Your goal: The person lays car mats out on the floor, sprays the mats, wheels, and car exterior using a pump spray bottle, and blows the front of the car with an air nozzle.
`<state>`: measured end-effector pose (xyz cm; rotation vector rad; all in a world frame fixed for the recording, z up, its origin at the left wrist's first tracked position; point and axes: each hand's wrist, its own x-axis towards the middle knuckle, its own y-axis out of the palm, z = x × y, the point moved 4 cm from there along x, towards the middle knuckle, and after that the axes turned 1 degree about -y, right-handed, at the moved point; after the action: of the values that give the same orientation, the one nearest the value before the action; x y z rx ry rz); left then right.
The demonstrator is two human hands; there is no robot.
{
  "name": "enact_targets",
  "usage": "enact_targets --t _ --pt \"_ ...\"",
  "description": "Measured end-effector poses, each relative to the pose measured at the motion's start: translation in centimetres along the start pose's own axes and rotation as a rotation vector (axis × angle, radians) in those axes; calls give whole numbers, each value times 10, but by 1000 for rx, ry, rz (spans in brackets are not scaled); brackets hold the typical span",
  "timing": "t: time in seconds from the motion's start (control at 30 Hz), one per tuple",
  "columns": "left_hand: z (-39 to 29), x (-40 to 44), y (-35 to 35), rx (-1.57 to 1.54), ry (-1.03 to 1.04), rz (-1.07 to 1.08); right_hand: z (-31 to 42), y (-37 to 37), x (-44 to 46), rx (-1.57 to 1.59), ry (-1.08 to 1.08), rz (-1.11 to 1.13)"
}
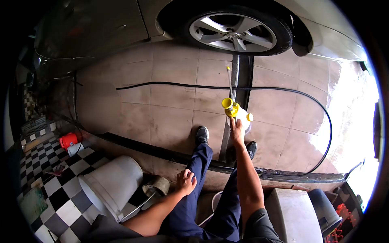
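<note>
Pump sprayer [239,117] held out near the car wheel [233,34].
On my feed, the right hand [236,131] grips the sprayer, its wand [230,83] pointing toward the wheel; the left hand [186,182], fingers loosely curled, rests on a trouser leg [198,172], farther from the wheel. A black hose [178,84] crosses the wheel's near side.

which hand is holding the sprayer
The right hand, gripping the sprayer below its yellow top; the left hand rests on the left leg instead.
</note>
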<state>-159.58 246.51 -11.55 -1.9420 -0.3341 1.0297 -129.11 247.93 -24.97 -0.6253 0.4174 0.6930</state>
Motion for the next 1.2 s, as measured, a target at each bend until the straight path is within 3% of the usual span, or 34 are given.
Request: enact_targets --t 0.1,0.3,0.4,0.7,0.83,0.9,0.97,1.03,1.13,1.2 --pt "-2 0 1 -9 3 -9 5 -1 -2 -27 -34 75" --pt "-5 2 3 -17 14 -14 58 -25 -41 464 -96 170" --pt "-8 3 4 -13 20 -12 70 -37 -62 720 -126 109" --pt "-1 2 4 9 2 2 23 -56 -62 654 -40 -299" --pt "3 8 -1 2 -9 -2 -21 -49 -22 555 109 -332" --pt "2 15 -7 34 29 -17 -18 -53 -13 397 222 -193" --pt "-1 15 -16 72 20 -43 19 -64 -30 140 144 -101" --pt "0 15 -21 54 8 -72 23 -73 -50 -92 -190 44" --pt "3 10 -38 24 27 27 79 -116 -113 241 -81 248" --pt "8 -1 -61 -1 -3 -29 101 -146 -160 490 -75 279"
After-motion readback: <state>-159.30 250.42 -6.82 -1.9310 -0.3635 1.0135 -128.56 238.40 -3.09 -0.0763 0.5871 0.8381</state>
